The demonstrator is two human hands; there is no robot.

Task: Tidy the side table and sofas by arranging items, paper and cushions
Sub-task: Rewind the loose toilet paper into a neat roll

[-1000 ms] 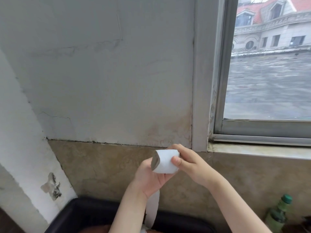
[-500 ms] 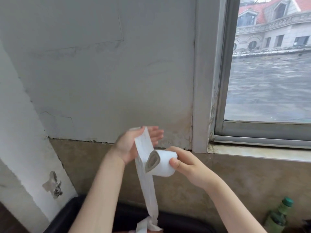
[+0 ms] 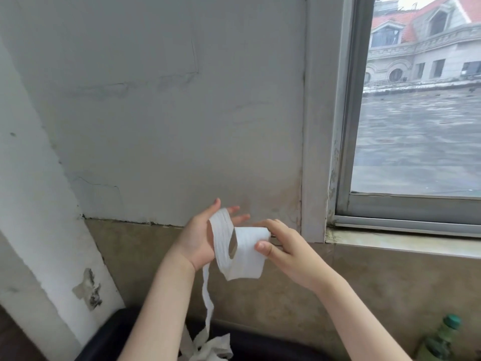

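A flattened roll of white toilet paper (image 3: 247,254) is held up in front of the wall. My right hand (image 3: 283,246) grips the roll from the right, thumb on its near face. My left hand (image 3: 200,238) is beside it on the left with fingers straight, and the loose paper strip (image 3: 220,230) loops over its palm. The strip's tail (image 3: 208,300) hangs down to a crumpled heap of paper (image 3: 210,347) at the bottom of the view.
A dark sofa back (image 3: 260,345) runs along the bottom edge under the hands. A green bottle (image 3: 440,340) stands at the lower right below the window sill (image 3: 403,243). The grey wall (image 3: 169,113) is close behind.
My left hand let go of the roll's underside, rose and opened with the loose strip over it, then came back beside the roll. More paper tail and a crumpled heap now show below.
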